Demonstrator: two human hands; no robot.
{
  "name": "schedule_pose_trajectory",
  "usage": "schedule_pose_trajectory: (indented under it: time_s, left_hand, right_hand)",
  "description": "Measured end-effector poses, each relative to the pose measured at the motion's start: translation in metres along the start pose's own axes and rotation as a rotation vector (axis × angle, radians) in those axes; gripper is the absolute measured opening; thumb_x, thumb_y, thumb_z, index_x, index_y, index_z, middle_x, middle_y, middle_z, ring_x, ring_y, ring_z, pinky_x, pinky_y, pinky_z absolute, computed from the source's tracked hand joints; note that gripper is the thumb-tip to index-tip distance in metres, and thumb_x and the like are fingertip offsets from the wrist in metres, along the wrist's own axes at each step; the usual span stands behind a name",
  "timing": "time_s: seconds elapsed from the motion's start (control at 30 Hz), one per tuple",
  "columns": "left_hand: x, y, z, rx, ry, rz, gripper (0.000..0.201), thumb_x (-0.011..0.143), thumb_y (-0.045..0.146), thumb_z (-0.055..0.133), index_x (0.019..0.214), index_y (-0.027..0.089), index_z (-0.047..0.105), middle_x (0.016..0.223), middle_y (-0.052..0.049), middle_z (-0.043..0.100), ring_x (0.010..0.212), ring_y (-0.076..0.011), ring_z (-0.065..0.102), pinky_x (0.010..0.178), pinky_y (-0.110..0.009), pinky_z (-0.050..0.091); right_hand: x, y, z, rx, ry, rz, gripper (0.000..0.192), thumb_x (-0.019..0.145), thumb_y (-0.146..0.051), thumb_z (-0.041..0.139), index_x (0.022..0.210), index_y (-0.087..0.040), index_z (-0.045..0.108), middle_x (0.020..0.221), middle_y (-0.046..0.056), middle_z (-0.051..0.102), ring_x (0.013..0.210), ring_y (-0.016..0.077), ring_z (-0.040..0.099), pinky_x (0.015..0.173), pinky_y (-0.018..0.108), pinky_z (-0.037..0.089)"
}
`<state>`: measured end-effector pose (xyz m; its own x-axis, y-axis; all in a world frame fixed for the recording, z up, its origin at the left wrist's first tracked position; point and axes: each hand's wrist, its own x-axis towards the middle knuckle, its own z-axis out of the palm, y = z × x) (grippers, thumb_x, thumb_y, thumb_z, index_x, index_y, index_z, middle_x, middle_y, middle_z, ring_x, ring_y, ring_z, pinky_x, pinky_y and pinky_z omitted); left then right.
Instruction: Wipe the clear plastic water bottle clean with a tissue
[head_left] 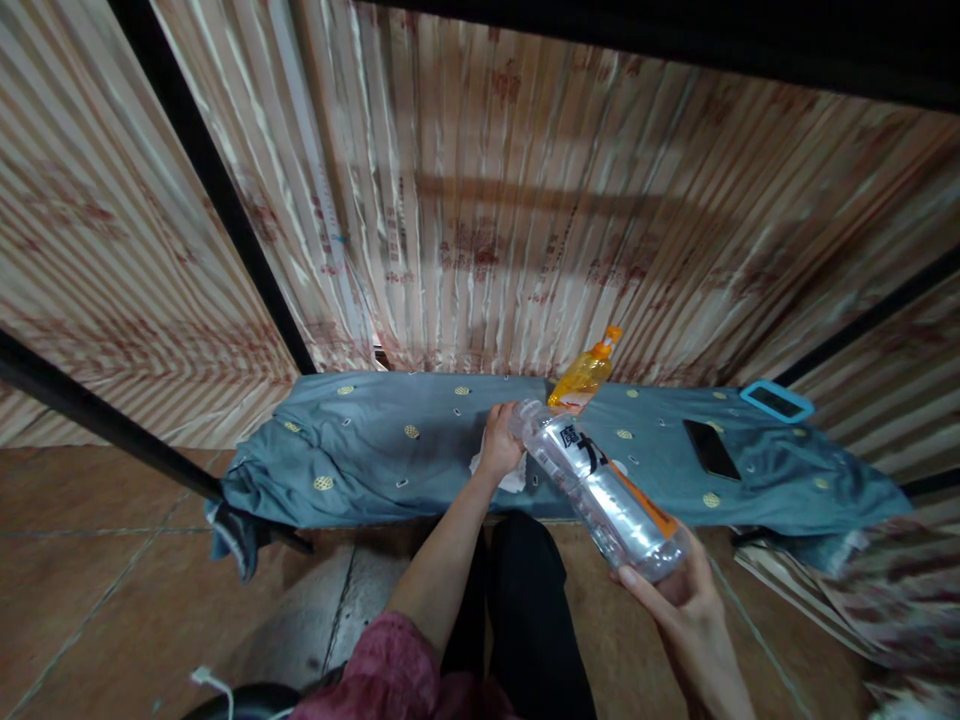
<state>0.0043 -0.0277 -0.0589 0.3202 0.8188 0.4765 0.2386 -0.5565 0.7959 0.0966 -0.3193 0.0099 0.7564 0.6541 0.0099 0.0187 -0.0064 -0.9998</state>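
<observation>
A clear plastic bottle [600, 490] with a silver label, dark characters and an orange stripe lies slanted across my view, its neck toward the upper left. My right hand [686, 590] is wrapped round its base end. At the neck, my left hand [502, 440] is closed, with its fingers partly hidden. Some white tissue or cloth [512, 478] shows below and beside the left hand; whether the hand touches it I cannot tell. Just behind the neck stands an orange pump bottle [583, 382] on the blue-grey patterned cloth [375, 480].
A dark phone [711, 450] and a blue-framed device [777, 401] lie toward the cloth's right end. Pleated curtains [480, 200] hang behind and at both sides. Dark metal posts [217, 190] cross the left side. Below is brown tiled floor [90, 580], with a white cable plug [201, 677].
</observation>
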Motion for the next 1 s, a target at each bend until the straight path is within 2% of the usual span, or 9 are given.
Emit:
schedule_pose_trajectory:
  time_s: [0.2,0.3,0.43,0.7,0.9,1.0]
  left_hand:
    - [0.0,0.001,-0.001,0.007,-0.001,0.007,0.033,0.094,0.03,0.072,0.126,0.022,0.068,0.121,-0.011,0.071,0.116,-0.0266,0.068,0.109,-0.045,0.057]
    - [0.0,0.002,-0.002,0.011,-0.002,0.005,0.033,0.094,0.029,0.071,0.126,0.022,0.068,0.121,-0.011,0.072,0.116,-0.0269,0.068,0.108,-0.045,0.058]
    - [0.0,0.002,-0.002,0.01,-0.004,0.007,0.031,0.093,0.029,0.072,0.124,0.023,0.068,0.121,-0.01,0.072,0.115,-0.0266,0.068,0.107,-0.045,0.058]
    - [0.001,0.001,-0.001,-0.006,0.002,0.002,0.032,0.093,0.029,0.073,0.124,0.023,0.069,0.12,-0.01,0.072,0.116,-0.0269,0.067,0.108,-0.045,0.057]
    - [0.001,0.001,0.001,-0.033,0.009,0.003,0.032,0.092,0.027,0.074,0.123,0.023,0.069,0.117,-0.009,0.072,0.112,-0.0261,0.068,0.107,-0.045,0.058]
    - [0.001,0.001,0.003,-0.041,0.019,-0.004,0.032,0.092,0.024,0.073,0.124,0.024,0.068,0.119,-0.008,0.072,0.112,-0.0256,0.068,0.107,-0.045,0.059]
  right_hand:
    - [-0.005,-0.005,0.008,0.063,0.025,0.023,0.096,0.058,-0.04,0.104,0.141,-0.026,0.059,0.139,0.011,0.072,0.13,0.035,0.069,0.109,0.048,0.057]
    - [-0.006,-0.003,0.011,0.066,0.039,0.024,0.099,0.057,-0.044,0.104,0.143,-0.027,0.057,0.14,0.011,0.071,0.129,0.0335,0.069,0.105,0.044,0.059]
    - [-0.007,-0.002,0.011,0.066,0.049,0.002,0.094,0.058,-0.043,0.104,0.14,-0.028,0.059,0.139,0.009,0.071,0.126,0.0298,0.07,0.103,0.038,0.059]
    - [-0.007,-0.009,0.014,0.101,0.053,0.046,0.102,0.05,-0.041,0.105,0.139,-0.029,0.058,0.142,0.01,0.069,0.13,0.0327,0.067,0.099,0.04,0.061]
    - [-0.003,0.0,0.007,0.103,0.046,0.038,0.103,0.051,-0.041,0.105,0.142,-0.029,0.057,0.143,0.012,0.069,0.13,0.0347,0.068,0.098,0.042,0.063]
    - [0.001,0.006,-0.003,0.088,-0.016,0.061,0.104,0.052,-0.036,0.106,0.144,-0.03,0.057,0.147,0.012,0.068,0.134,0.0366,0.066,0.102,0.046,0.062]
